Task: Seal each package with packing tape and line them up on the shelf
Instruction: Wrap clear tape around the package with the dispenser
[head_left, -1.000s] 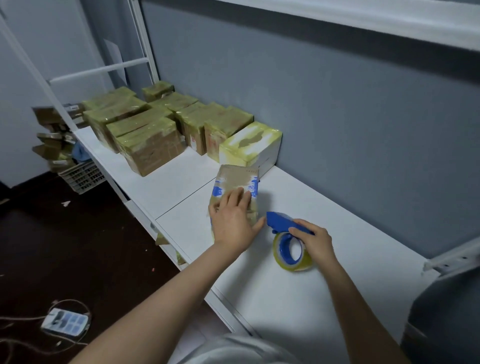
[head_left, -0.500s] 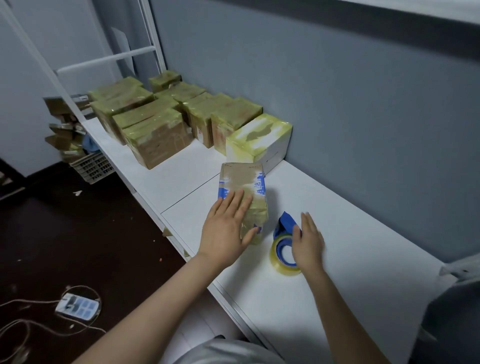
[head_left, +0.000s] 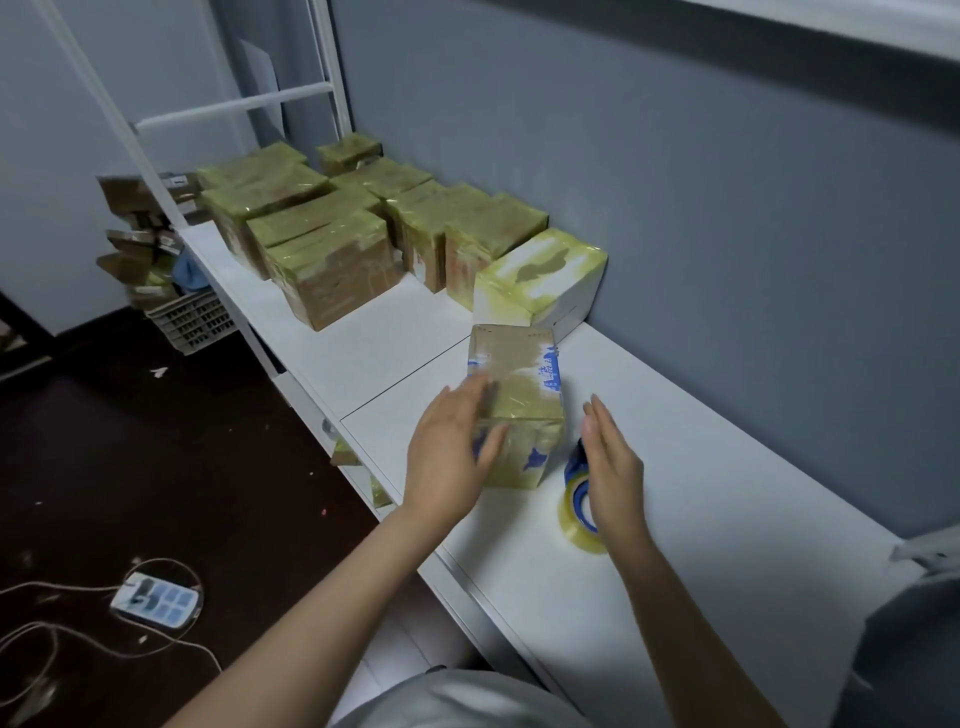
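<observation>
A small brown package (head_left: 519, 395) with blue print and yellowish tape stands on the white shelf (head_left: 701, 467). My left hand (head_left: 449, 457) lies against its left side, fingers spread and blurred. My right hand (head_left: 610, 467) hovers flat and open just right of the package, in front of the blue tape dispenser (head_left: 576, 499) with its roll of clear tape, which rests on the shelf. Further back, a white taped box (head_left: 540, 280) sits by the wall at the near end of the taped brown packages (head_left: 332, 249), which are lined up in two rows.
The grey wall (head_left: 675, 208) runs behind the shelf. White frame bars (head_left: 234, 106) stand at the far end. On the dark floor are a plastic crate (head_left: 192, 319) with cardboard pieces stacked above it and a power strip (head_left: 156, 600) with cables.
My right hand let go of the tape dispenser and rose, open, beside the package. My left hand slid from the top of the package to its left side.
</observation>
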